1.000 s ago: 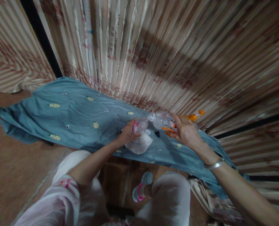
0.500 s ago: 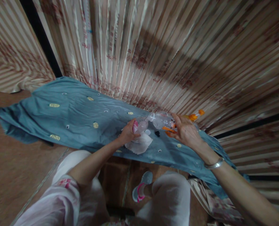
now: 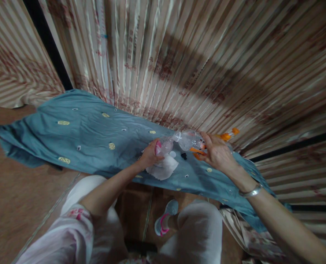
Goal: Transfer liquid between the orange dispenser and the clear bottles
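Observation:
My left hand is closed round a clear plastic bottle with a pink label. A second, larger clear bottle lies tipped on its side in my right hand, its fingers wrapped round the far end. The two bottle necks point at each other and meet, or nearly so, near the middle. Under my left hand lies a crumpled white sheet, paper or thin plastic. A small whitish disc, perhaps a cap, is beside it. Between the hands rests a small black piece.
A blue-green cloth with pineapple prints covers the narrow table. Orange parts show under my right hand, and a clear and orange object sticks out behind it. A striped curtain hangs close behind, with dark poles at the sides.

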Demonstrator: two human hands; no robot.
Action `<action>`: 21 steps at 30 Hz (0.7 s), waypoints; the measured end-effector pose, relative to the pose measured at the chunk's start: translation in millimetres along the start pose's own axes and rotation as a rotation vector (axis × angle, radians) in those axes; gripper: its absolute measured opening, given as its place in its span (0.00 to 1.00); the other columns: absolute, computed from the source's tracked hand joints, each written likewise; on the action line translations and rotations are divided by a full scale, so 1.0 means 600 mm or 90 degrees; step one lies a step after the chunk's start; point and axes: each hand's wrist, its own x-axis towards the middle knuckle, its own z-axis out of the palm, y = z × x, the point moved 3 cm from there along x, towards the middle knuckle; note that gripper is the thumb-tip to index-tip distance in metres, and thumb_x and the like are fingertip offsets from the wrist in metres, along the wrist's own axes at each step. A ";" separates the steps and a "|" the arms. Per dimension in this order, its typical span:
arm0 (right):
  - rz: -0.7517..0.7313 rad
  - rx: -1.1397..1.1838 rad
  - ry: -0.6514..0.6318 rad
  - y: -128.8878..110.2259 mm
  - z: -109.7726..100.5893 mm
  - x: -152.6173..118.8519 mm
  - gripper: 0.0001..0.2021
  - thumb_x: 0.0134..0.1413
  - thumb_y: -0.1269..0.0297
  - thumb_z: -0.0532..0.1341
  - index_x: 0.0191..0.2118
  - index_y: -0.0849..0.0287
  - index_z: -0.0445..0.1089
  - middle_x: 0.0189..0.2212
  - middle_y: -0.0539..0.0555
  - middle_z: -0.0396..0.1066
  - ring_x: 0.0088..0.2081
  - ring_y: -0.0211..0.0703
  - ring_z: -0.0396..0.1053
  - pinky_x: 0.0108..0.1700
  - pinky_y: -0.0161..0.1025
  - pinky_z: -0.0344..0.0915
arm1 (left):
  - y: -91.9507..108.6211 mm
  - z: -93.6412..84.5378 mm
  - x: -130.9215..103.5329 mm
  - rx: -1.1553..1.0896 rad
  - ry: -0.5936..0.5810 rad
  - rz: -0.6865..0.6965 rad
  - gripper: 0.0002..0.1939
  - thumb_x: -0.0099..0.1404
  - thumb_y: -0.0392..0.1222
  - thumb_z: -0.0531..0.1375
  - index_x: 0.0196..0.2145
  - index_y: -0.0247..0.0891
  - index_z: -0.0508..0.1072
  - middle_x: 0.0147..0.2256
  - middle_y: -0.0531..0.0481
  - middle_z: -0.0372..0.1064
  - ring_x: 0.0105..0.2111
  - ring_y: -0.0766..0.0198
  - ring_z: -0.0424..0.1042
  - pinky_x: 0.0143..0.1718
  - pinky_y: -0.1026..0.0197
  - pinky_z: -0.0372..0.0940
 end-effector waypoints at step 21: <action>0.000 0.000 0.004 -0.004 -0.004 0.003 0.40 0.55 0.59 0.66 0.68 0.71 0.54 0.57 0.75 0.70 0.55 0.66 0.70 0.55 0.55 0.68 | 0.006 -0.003 -0.001 -0.006 -0.006 -0.013 0.47 0.46 0.39 0.75 0.63 0.39 0.66 0.61 0.36 0.71 0.61 0.43 0.72 0.65 0.41 0.65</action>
